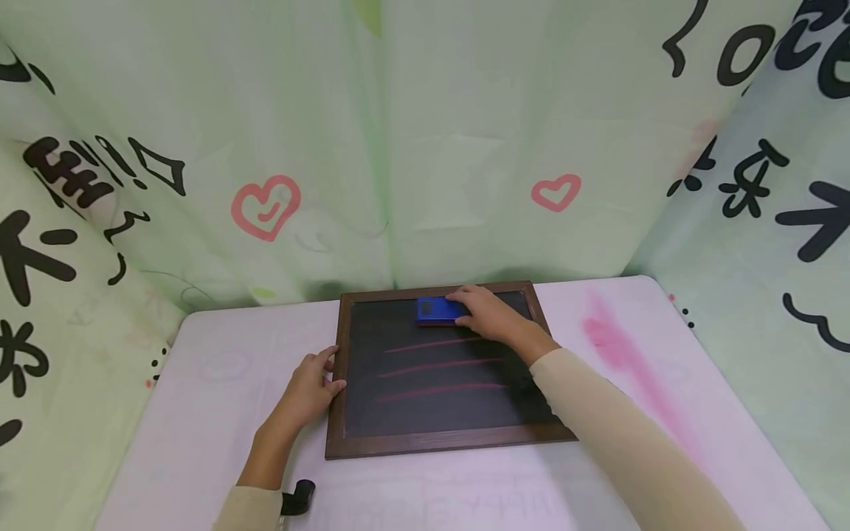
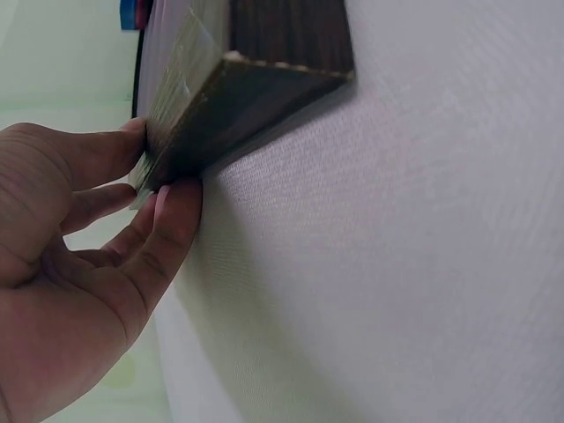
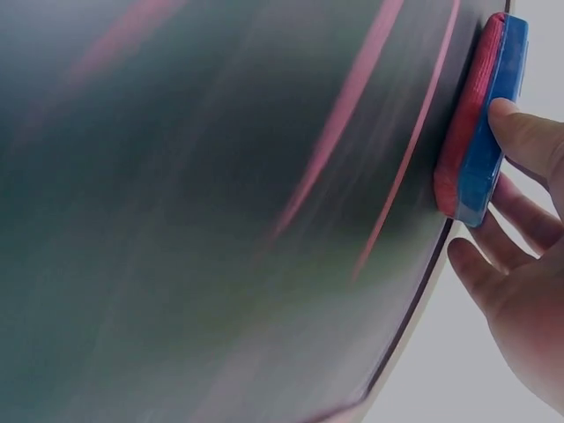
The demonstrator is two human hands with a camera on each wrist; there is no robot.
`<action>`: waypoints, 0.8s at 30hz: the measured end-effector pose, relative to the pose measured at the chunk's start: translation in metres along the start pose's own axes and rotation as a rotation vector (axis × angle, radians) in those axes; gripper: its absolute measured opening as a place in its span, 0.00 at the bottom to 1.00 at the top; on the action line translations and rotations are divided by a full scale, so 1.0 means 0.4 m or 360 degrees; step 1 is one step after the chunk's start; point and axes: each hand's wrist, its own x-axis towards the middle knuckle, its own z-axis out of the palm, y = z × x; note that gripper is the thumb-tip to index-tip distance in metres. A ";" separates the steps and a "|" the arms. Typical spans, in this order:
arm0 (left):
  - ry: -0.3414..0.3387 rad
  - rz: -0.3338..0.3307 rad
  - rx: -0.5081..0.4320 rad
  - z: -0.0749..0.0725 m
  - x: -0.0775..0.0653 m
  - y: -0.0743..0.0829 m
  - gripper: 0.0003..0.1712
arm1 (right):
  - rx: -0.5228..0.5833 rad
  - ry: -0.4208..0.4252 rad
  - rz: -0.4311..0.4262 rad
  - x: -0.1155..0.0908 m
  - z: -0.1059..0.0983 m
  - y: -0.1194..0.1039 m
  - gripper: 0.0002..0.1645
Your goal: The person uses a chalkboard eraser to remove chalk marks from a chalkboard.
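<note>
A small chalkboard (image 1: pixel 425 409) with a brown wooden frame lies on the table, three pink chalk lines across its dark face. At its left edge my left hand (image 1: pixel 311 391) holds the frame, thumb and fingers bent against it; in the left wrist view the fingertips (image 2: pixel 181 198) reach down beside the frame's side. My right hand (image 1: pixel 491 313) grips a chalkboard eraser (image 1: pixel 437 311) near the board's top edge. This eraser has a blue back and a red felt pad (image 3: pixel 471 115), which faces the board in the right wrist view.
The table cover (image 1: pixel 232 413) is pale, with a pink smear (image 1: pixel 614 339) right of the board. A small black object (image 1: pixel 299 498) shows beside the left wrist. Pale green curtains (image 1: pixel 425 147) with hearts and black lettering close in the back and sides.
</note>
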 end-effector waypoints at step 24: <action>0.0006 0.0057 0.0018 -0.001 0.000 -0.008 0.38 | -0.0076 0.0173 0.0108 -0.139 -0.055 0.168 0.30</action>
